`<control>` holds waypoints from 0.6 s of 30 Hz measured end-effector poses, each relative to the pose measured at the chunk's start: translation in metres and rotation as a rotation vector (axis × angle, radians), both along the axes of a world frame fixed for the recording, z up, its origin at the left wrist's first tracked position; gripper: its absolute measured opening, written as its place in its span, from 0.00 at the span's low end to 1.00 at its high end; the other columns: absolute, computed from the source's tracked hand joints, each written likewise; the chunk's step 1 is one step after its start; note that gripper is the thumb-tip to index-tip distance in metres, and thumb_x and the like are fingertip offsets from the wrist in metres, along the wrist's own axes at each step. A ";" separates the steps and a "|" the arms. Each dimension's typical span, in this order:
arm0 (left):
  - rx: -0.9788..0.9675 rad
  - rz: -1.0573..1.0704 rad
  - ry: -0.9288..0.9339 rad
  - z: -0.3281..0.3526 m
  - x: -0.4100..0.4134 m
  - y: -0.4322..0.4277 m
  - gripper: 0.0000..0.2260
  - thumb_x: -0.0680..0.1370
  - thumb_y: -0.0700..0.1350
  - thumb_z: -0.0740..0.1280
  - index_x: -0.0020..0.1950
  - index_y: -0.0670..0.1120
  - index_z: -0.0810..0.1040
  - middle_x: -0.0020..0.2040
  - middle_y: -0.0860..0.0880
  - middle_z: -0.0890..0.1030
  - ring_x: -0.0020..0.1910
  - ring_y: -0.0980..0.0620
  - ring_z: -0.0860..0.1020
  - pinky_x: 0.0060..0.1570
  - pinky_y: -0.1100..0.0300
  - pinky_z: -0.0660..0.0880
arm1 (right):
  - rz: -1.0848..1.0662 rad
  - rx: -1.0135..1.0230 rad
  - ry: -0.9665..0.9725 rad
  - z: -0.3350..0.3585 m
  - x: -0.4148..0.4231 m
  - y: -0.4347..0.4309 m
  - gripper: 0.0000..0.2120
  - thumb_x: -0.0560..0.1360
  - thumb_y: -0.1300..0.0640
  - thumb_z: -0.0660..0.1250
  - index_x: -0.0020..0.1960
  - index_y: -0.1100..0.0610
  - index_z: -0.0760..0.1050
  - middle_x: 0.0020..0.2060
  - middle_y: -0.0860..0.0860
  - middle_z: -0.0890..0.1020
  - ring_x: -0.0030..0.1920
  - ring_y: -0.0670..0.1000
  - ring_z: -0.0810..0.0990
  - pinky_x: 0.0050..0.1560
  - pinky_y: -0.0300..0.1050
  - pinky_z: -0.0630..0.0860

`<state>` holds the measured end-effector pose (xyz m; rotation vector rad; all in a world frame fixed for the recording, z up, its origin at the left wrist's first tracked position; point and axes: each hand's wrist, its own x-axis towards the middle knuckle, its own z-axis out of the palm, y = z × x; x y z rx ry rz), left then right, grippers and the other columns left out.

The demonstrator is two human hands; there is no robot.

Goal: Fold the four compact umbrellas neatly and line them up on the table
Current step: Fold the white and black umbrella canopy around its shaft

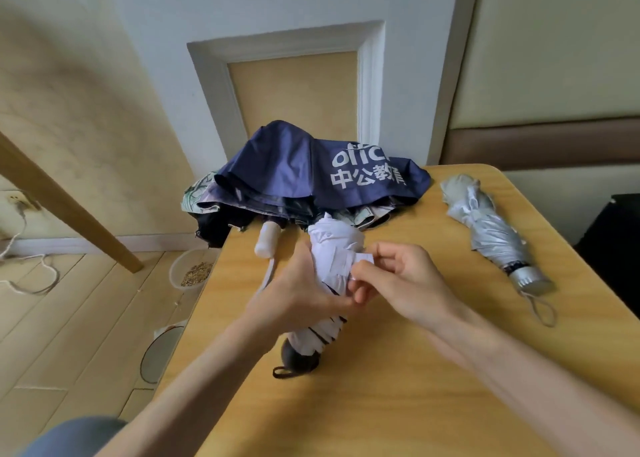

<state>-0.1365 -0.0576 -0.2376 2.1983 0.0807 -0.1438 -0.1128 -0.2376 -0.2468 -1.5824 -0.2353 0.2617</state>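
A rolled white umbrella (332,245) with a dark handle (298,356) lies at the middle of the wooden table (398,387). My left hand (298,294) grips its body from the left. My right hand (398,280) pinches its white closure strap (363,261). A folded silver umbrella (491,228) lies at the right with its handle toward me. At the table's far edge an unfolded navy umbrella (301,169) with white lettering sits on top of a pale patterned one (197,193). A white handle (266,240) sticks out from under them.
The table's left edge drops to a wood floor holding a white bowl of grain (190,269), a round dish (159,352) and a white cord (31,276). A slanted wooden leg (69,207) stands at the left. A dark object (616,248) is beside the table's right edge.
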 end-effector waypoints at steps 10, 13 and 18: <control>-0.706 -0.031 0.068 0.010 -0.029 0.005 0.23 0.69 0.54 0.80 0.55 0.38 0.86 0.50 0.38 0.87 0.47 0.43 0.87 0.44 0.56 0.83 | 0.067 0.437 0.156 0.007 0.003 -0.009 0.13 0.81 0.67 0.64 0.57 0.79 0.75 0.43 0.62 0.82 0.43 0.55 0.81 0.45 0.43 0.81; -0.888 0.234 0.059 0.000 -0.038 -0.022 0.21 0.67 0.59 0.71 0.52 0.45 0.81 0.41 0.50 0.88 0.37 0.55 0.87 0.34 0.61 0.82 | 0.106 0.546 0.198 0.010 -0.001 -0.003 0.14 0.81 0.65 0.64 0.59 0.77 0.76 0.46 0.60 0.80 0.44 0.52 0.81 0.50 0.44 0.80; -1.047 0.192 0.146 0.000 -0.038 -0.035 0.25 0.72 0.61 0.68 0.51 0.39 0.82 0.41 0.41 0.84 0.40 0.45 0.86 0.33 0.53 0.82 | 0.106 0.500 0.217 0.009 -0.003 -0.002 0.05 0.83 0.60 0.64 0.51 0.60 0.77 0.43 0.55 0.79 0.42 0.50 0.78 0.41 0.48 0.73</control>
